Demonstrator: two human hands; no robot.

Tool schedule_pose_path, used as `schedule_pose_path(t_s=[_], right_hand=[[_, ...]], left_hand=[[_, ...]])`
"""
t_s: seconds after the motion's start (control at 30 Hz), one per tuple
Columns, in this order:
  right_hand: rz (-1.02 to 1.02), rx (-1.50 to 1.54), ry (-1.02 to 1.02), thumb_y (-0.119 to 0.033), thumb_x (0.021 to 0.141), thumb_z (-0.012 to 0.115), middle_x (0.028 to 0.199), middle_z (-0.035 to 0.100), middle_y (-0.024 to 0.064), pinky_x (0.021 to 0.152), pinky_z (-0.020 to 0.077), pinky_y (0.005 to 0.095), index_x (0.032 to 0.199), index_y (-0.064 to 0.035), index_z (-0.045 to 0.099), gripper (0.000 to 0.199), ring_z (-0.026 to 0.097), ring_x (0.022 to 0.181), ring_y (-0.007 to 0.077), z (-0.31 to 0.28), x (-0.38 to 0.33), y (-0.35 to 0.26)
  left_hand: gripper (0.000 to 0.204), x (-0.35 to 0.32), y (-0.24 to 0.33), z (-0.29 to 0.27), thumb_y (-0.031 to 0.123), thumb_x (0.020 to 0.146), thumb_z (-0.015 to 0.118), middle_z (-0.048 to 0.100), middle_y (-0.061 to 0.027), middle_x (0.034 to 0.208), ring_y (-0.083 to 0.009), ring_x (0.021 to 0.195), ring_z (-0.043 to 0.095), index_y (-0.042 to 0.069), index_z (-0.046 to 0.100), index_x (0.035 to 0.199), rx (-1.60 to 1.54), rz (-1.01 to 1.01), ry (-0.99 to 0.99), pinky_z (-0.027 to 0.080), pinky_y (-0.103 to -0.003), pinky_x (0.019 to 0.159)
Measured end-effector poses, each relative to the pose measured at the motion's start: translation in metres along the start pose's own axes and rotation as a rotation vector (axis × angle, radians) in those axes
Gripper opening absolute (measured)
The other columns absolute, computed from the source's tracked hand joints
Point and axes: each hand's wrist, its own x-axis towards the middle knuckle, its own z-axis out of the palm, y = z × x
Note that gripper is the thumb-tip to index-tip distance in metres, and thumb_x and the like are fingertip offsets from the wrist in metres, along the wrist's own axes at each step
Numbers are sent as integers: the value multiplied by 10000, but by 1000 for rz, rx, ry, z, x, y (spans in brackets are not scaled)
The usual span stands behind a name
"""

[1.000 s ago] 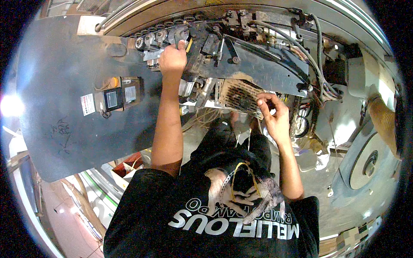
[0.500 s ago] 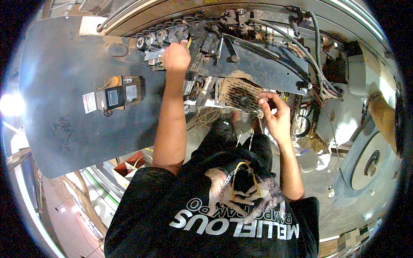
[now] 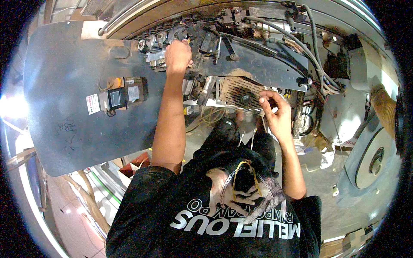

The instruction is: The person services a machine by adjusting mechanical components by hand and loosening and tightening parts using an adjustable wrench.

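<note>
At the far middle, my left hand [image 3: 178, 56] is closed, knuckles up, among the metal parts of a long machine. A bit of yellow shows by its fingertips, but the back of the hand hides whatever it grips. Beside it stands a row of round metal rollers [image 3: 150, 41] on a bracket. My right hand [image 3: 278, 109] is nearer to me, thumb and fingers curled together at the right edge of a perforated metal cover [image 3: 235, 91]. Whether those fingers hold the cover's edge or something small, I cannot tell. A dark round knob-like part [image 3: 245, 99] sits on the cover.
A large dark grey panel [image 3: 64, 137] spreads on the left, with a small boxed device [image 3: 115, 99] on it. Cables [image 3: 316, 64] loop down at the right. Farther right are a ribbed hose [image 3: 383, 105] and a big disc [image 3: 370, 158]. Thin tubes [image 3: 211, 118] hang below the machine.
The whole view has shifted slightly. My left hand has turned a little over the parts, and less yellow shows at its fingers. My right hand stays at the cover's edge.
</note>
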Motion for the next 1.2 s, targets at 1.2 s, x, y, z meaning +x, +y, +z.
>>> schedule_pose_path(t_s=[1.2], right_hand=[[4, 51, 71, -171, 955, 678, 893, 710, 99, 767, 509, 304, 1082, -18, 692, 199, 635, 824, 161, -6, -7, 21]], left_hand=[[561, 11, -11, 3, 397, 1034, 427, 724, -147, 697, -367, 888, 722, -38, 734, 856, 262, 203, 82, 533, -480, 880]])
